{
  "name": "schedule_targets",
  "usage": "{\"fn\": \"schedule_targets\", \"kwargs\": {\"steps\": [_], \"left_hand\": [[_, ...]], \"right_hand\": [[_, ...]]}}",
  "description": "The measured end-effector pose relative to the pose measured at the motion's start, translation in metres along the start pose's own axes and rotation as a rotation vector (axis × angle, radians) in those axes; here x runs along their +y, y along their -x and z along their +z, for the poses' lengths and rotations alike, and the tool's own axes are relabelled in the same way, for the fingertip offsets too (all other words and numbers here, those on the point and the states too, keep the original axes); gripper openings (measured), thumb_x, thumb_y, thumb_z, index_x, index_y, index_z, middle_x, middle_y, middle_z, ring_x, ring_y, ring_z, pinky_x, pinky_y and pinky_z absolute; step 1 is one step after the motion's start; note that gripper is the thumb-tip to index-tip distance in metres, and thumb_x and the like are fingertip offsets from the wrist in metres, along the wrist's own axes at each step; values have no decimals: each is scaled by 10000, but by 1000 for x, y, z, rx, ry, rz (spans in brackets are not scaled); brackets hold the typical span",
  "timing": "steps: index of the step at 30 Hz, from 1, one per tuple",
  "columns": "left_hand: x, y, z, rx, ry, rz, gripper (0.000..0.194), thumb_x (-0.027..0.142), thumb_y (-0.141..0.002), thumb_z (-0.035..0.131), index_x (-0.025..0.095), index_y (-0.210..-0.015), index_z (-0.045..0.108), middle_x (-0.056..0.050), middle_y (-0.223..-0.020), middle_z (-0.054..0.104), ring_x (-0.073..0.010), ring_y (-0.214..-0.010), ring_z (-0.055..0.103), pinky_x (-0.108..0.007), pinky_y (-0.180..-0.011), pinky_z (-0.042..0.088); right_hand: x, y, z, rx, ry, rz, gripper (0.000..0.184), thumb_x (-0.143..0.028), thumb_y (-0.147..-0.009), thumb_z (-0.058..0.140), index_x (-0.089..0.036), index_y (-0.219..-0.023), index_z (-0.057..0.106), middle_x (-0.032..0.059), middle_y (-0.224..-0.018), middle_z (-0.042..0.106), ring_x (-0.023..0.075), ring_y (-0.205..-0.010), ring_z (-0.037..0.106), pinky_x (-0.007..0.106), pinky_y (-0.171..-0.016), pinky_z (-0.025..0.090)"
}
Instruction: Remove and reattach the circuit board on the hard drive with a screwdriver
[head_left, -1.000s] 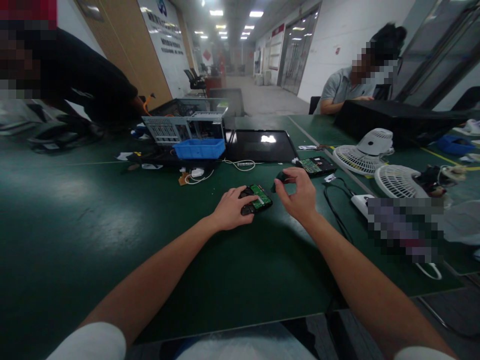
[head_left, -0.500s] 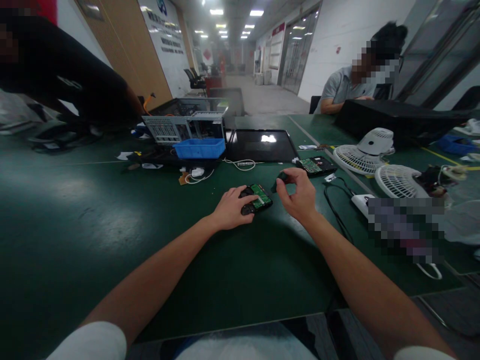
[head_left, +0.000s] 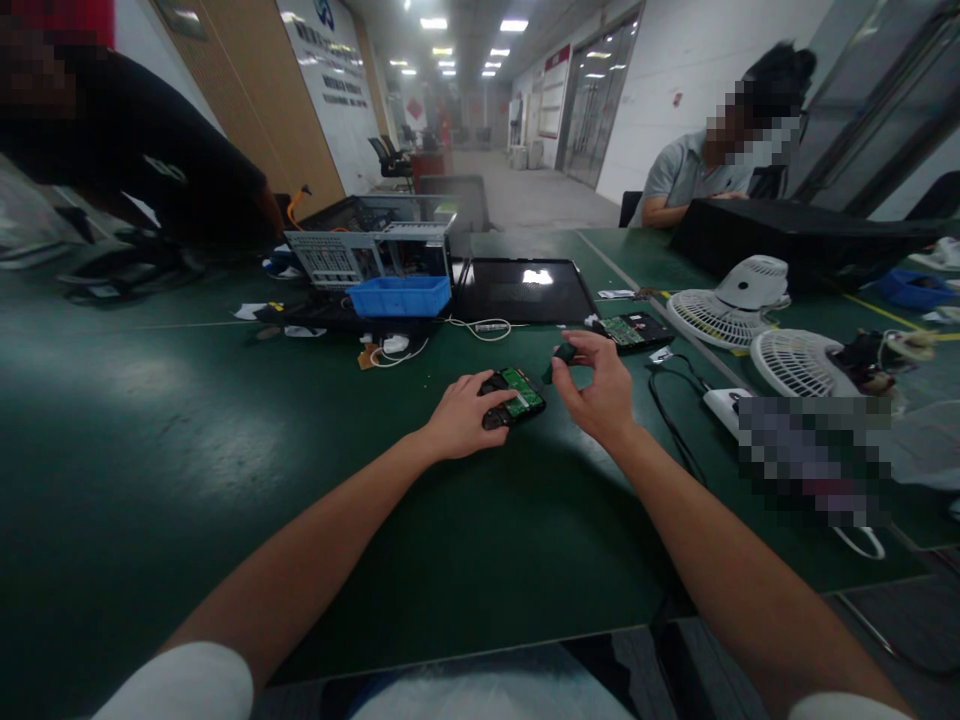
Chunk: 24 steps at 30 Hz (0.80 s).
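Note:
A black hard drive (head_left: pixel 524 398) with a green circuit board facing up lies on the green table. My left hand (head_left: pixel 469 417) grips it from the left, fingers across its far side and board, thumb at its near edge. Just right of the drive, my right hand (head_left: pixel 598 385) pinches a small dark green, handle-shaped tool (head_left: pixel 561 358) between thumb and fingers. The tool's lower end is near the drive's right corner; its tip is too small and dark to make out, and I cannot tell whether it touches.
Behind are an open computer case (head_left: pixel 337 262), a blue bin (head_left: pixel 400 297) and a black panel (head_left: pixel 525 290). A second drive (head_left: pixel 634 331), white fan parts (head_left: pixel 720 305), a power strip (head_left: pixel 724 408) and black cables sit at right. Two other people work at the table.
My left hand and the hard drive stay put. My right fingers shift very slightly on the tool. The person at the left leans and moves about.

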<state>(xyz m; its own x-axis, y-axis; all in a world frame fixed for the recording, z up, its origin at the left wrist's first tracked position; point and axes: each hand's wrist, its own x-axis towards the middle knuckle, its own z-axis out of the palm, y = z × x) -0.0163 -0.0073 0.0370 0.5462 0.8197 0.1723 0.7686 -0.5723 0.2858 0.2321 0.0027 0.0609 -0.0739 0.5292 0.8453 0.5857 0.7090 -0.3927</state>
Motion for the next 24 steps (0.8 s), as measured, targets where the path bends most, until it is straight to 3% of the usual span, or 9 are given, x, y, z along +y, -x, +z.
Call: {"fn": "schedule_targets", "kwargs": {"steps": [8, 14, 24], "left_hand": [[1, 0, 1, 4, -12, -3, 669, 467, -835, 756, 362, -1474, 588, -99, -1611, 366, -403, -1423, 396, -568, -1159, 373], [-2, 0, 2, -10, -3, -6, 668, 492, -851, 741, 378, -1486, 569, -86, -1625, 347, -402, -1444, 369, -586, -1165, 360], [0, 0, 1, 3, -6, 5, 667, 474, -847, 746, 362, -1483, 576, -101, -1612, 357, -405, -1431, 386, -579, -1166, 362]], "right_hand": [[-2, 2, 0, 2, 15, 2, 274, -293, -987, 604, -251, -1253, 555, 101, -1203, 676, 218, -945, 702, 415, -829, 632], [0, 2, 0, 24, 33, 16, 316, -342, -932, 708, -257, -1205, 572, 81, -1154, 654, 211, -895, 692, 403, -779, 638], [0, 2, 2, 38, 31, -11, 310, -342, -944, 694, -252, -1200, 545, 106, -1227, 679, 230, -955, 714, 401, -765, 646]]}}
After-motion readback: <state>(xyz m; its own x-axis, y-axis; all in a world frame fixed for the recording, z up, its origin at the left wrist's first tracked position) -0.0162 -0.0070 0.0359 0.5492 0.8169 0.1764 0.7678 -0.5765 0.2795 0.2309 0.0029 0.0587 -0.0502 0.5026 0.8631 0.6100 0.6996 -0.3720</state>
